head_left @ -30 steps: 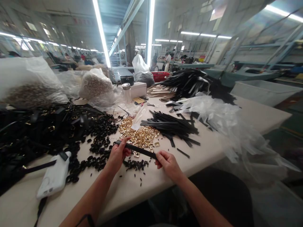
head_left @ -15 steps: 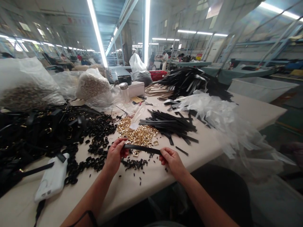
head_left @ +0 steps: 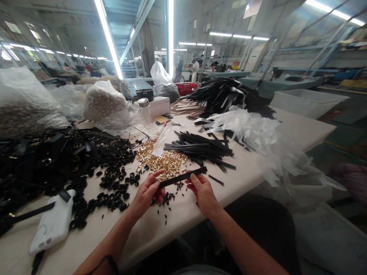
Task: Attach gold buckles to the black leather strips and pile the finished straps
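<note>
A flat black strap (head_left: 179, 178) is stretched between my two hands, slanting up to the right over the table. My left hand (head_left: 149, 189) pinches its lower left end. My right hand (head_left: 200, 189) grips it close to the other end, with a short piece sticking out past the fingers. Just behind the strap lies a heap of gold buckles (head_left: 163, 162). Farther back to the right is a pile of black strips (head_left: 203, 149). Small black scraps (head_left: 169, 197) are scattered under and in front of my hands.
Black loops (head_left: 114, 187) and buckled straps (head_left: 48, 156) cover the left side, near a white power bank (head_left: 53, 221). Behind stand filled plastic bags (head_left: 104, 99) and a bottle (head_left: 145, 110). Clear plastic sheeting (head_left: 258, 133) hangs over the table's right edge.
The strap has turned from nearly level to tilted, its right end now higher. My right hand has slid inward along it, so the end shows beyond my fingers. The view has shifted slightly right.
</note>
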### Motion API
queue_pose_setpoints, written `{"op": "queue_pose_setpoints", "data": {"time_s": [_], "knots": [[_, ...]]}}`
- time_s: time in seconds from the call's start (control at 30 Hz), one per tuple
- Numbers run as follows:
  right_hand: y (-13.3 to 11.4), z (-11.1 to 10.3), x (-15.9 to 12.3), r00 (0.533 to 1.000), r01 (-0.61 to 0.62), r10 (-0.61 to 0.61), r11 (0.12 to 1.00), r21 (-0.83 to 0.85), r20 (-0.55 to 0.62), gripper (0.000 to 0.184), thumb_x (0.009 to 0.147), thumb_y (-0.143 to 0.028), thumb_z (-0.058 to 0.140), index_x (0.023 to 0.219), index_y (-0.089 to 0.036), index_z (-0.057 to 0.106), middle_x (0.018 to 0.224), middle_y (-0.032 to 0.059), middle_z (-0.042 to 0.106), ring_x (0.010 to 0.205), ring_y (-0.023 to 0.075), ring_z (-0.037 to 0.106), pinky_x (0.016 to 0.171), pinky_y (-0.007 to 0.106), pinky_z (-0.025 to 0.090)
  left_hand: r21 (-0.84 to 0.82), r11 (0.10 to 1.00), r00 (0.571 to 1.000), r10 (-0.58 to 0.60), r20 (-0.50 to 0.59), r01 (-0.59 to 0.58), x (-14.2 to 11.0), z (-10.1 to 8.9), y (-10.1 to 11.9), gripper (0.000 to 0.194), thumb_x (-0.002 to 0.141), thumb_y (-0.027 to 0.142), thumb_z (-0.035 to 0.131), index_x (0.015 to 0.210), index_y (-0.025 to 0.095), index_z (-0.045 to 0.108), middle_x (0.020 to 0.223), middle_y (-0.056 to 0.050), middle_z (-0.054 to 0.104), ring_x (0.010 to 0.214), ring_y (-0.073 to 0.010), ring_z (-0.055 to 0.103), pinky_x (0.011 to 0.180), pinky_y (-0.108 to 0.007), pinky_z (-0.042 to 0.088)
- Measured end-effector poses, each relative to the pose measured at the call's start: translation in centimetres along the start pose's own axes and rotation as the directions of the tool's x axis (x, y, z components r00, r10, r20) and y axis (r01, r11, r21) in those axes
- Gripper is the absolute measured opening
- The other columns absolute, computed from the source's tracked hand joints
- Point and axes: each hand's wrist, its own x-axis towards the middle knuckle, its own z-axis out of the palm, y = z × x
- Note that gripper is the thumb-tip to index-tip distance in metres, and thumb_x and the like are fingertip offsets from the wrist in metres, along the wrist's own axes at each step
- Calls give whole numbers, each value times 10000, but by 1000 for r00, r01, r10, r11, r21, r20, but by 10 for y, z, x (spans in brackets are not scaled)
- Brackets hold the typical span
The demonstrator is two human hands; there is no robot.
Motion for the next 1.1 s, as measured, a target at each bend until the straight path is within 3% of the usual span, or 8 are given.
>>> {"op": "queue_pose_setpoints", "data": {"time_s": [0.13,0.23,0.33,0.43,0.63,0.73,0.93,1.1], "knots": [[-6,18,-9,977,171,-166,985,-32,132,276,856,-453,618,973,-205,647,878,23,671,776,143,624,744,286,519,116,993,988,-27,155,9,-3,11,0,458,881,402,544,1272,165,531,717,-35,665,558,-140,601,543,-254,486],[-21,23,-19,931,325,-249,899,-292,268,265,957,-415,457,1058,-219,604,728,2,624,654,140,585,670,289,503,138,990,995,22,102,-36,-3,12,1,399,854,425,602,1155,164,605,749,-42,665,582,-140,603,561,-256,491],[-33,19,-26,815,579,-329,460,-674,477,257,977,-308,437,1124,-239,637,839,46,650,797,175,602,763,307,483,-3,998,997,67,39,-67,-2,9,1,432,841,471,612,1141,160,599,731,-37,657,558,-135,593,532,-247,478],[-30,14,-27,721,658,-318,36,-752,616,288,973,-221,437,1173,-237,644,943,78,659,904,205,592,821,321,455,-112,993,999,47,0,-47,-1,6,1,402,842,462,621,1100,154,610,692,-30,648,536,-122,579,509,-227,458],[-9,8,-25,670,634,-290,-253,-730,683,289,965,-205,469,1207,-224,625,855,66,654,783,199,559,743,323,424,-164,986,997,-8,-73,-4,0,7,-1,347,776,440,699,970,157,648,683,-20,655,539,-118,594,506,-214,465],[-6,9,-25,675,640,-284,-234,-732,681,272,964,-213,477,1188,-220,630,886,66,666,803,206,573,760,336,430,-131,991,994,-21,-107,6,2,6,-5,320,754,400,731,955,165,647,694,-6,657,550,-113,613,526,-210,486],[-9,11,-24,754,642,-319,172,-747,574,264,913,-316,591,1156,-223,634,995,62,670,933,205,612,836,325,486,-113,993,986,-52,-158,35,4,3,-8,326,755,367,728,1008,183,635,702,18,641,518,-89,603,513,-192,483],[-6,12,-23,779,622,-323,291,-727,537,217,886,-297,625,1093,-244,661,967,38,682,919,186,629,827,307,492,-116,992,986,-70,-151,53,3,6,-4,396,748,367,723,1085,184,625,728,13,635,524,-98,602,509,-204,482]]}}
